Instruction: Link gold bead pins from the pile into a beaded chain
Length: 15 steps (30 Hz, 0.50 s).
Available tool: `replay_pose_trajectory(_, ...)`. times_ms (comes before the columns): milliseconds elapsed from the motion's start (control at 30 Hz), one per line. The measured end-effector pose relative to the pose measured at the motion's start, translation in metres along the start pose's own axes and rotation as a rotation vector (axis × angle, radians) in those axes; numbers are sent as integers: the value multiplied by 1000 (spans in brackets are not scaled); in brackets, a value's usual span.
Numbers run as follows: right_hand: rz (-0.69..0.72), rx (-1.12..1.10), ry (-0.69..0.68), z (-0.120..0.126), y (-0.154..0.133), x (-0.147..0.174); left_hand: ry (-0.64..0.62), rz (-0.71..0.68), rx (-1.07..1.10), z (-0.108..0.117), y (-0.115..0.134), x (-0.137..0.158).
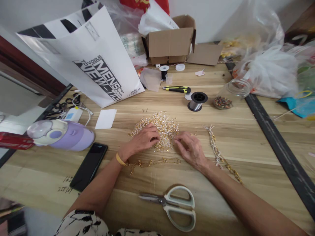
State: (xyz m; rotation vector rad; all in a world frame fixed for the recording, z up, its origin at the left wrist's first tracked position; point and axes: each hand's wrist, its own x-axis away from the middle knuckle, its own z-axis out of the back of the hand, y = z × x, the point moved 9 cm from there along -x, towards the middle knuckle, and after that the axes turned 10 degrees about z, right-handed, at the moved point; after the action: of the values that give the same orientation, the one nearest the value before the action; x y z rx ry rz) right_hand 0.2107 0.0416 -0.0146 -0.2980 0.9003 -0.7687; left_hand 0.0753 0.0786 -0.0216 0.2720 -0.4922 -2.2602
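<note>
A pile of small gold and silver beads or charms [163, 126] lies on the wooden table between my hands. My left hand [147, 136] rests at the pile's left side, fingers curled and pinched together at the pieces. At the right edge of the pile, my right hand [189, 146] has its thumb and fingertips closed; whatever they hold is too small to name. Just below the pile stretches a gold chain [152, 162]. Gold and silver chains [219, 154] lie beside my right forearm. White-handled scissors [169, 205] rest nearer to me.
Left of me are a black phone [90, 166], a purple bottle [71, 134] and a white paper bag [98, 62]. Beyond the pile lie a yellow-black utility knife [177, 89], a wire spool [197, 102] and a bead jar [225, 98]. A cardboard box [171, 42] stands behind.
</note>
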Motion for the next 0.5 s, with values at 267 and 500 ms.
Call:
replay_pose_trajectory(267,3,10,3,1,-1,0,33,3,-3,11,-3,0)
replay_pose_trajectory(500,-8,-1,-8,0,-1,0,28,-14,-24,12,0,1)
